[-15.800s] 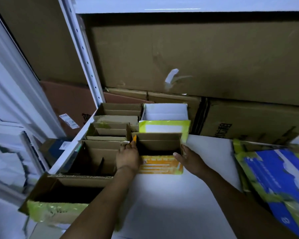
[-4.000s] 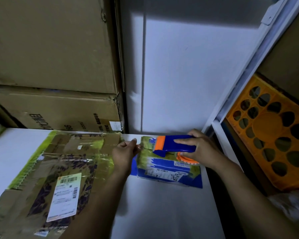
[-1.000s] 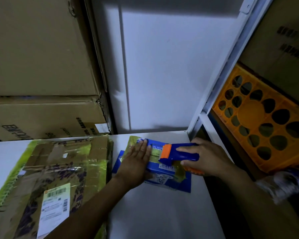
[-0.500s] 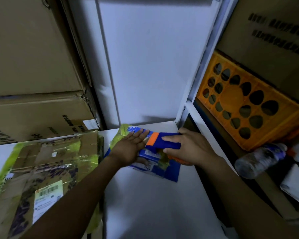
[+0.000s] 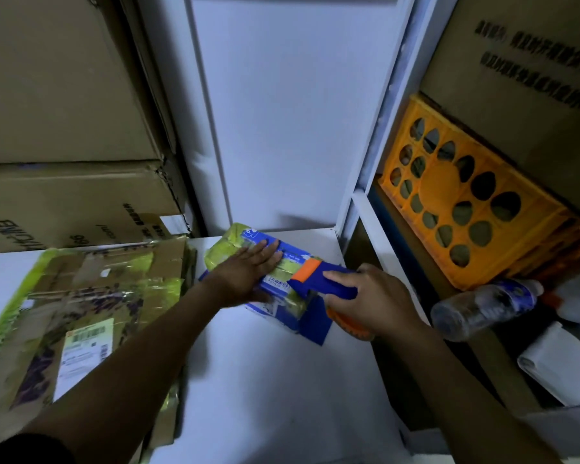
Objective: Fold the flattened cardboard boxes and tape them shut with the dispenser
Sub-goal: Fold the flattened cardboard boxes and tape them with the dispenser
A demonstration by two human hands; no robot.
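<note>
Here the small blue box (image 5: 293, 258), already folded and striped with yellow-green tape, lies on the white counter (image 5: 265, 380) toward its far right corner, close to the upright white panel; we judge it is set there so that its top seam faces up and can take a strip. The left hand (image 5: 245, 272) rests flat on the left part of the box's top; its fingers (image 5: 268, 251) are straight and slightly spread, clasping nothing, and we read this as pressing the flaps down and pinning the box against the pull of the tape. The tape dispenser (image 5: 315, 284), blue with an orange front, sits at the right end of the top, its orange edge touching the box; the right hand (image 5: 372, 299) grips it, fingers (image 5: 340, 276) curled over the blue body and clenched round it; the roll is mostly hidden under the palm, so we cannot tell whether a strip is already stuck down. We judge the taping of this box to be in hand, not finished. Left of the box, a small gap apart, lies the stack of flattened cardboard (image 5: 91, 296), untouched, a shipping label on its near part; big brown cartons (image 5: 64, 95) stand beyond it at far left. Right of the counter, past the white post, stands an orange crate (image 5: 466, 212); a plastic bottle (image 5: 482, 306) lies nearer.
</note>
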